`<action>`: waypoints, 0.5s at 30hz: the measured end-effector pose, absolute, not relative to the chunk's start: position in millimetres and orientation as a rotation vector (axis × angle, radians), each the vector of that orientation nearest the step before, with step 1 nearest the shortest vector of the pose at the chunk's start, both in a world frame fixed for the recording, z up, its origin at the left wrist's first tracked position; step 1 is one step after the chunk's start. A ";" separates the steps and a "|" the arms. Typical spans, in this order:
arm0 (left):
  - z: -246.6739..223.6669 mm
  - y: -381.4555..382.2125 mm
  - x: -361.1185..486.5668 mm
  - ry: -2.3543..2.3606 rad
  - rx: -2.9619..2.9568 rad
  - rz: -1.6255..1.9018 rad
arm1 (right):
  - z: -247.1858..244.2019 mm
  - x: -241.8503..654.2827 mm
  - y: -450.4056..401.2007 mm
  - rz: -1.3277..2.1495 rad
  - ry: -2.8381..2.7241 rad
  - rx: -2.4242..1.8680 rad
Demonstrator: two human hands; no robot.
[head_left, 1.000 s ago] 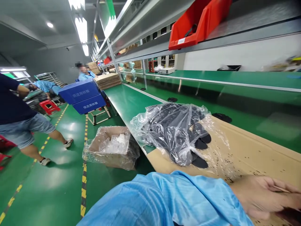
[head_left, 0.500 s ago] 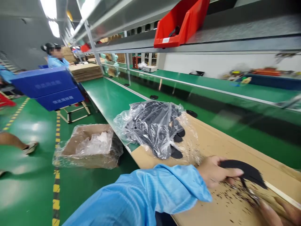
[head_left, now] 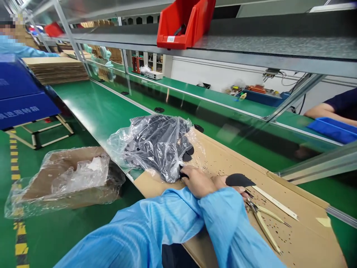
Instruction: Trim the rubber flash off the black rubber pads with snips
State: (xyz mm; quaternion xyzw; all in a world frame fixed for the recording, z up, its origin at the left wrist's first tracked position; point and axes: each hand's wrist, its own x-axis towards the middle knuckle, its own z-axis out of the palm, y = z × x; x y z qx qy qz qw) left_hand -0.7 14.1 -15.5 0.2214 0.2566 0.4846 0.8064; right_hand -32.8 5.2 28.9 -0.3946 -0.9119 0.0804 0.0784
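Note:
My left hand pinches the clear plastic bag at its lower edge, and the bag holds several black, sole-shaped foam pieces. My right hand sits just beyond it, mostly hidden by my blue sleeve. Its fingertips lie under a loose black foam piece on the cardboard sheet. Close by lie metal pliers with pale yellow handles and a long cream strip. Dark specks cover the cardboard.
The cardboard lies on a green workbench whose edge runs beside a plastic-lined box on the floor. Blue crates stand at left. A red bin sits on the overhead shelf. A co-worker's arm is at right beside a blue tray.
My hands have moved left from the cardboard's right side to the bag. The black piece, held up earlier, now sits by the pliers and strip. The view has turned right.

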 end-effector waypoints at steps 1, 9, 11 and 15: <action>-16.3 15.2 -2.8 0.536 0.498 1.015 | 25.1 -42.1 7.8 0.256 -2.774 -1.202; -34.7 25.7 3.7 0.473 0.505 1.031 | 25.1 -58.4 3.2 0.224 -2.842 -1.465; -36.6 23.8 8.0 0.465 0.464 1.058 | 28.7 -57.8 -0.4 0.243 -2.814 -1.557; -36.8 19.2 10.6 0.417 0.432 1.063 | 33.2 -57.6 -4.3 0.298 -2.782 -1.583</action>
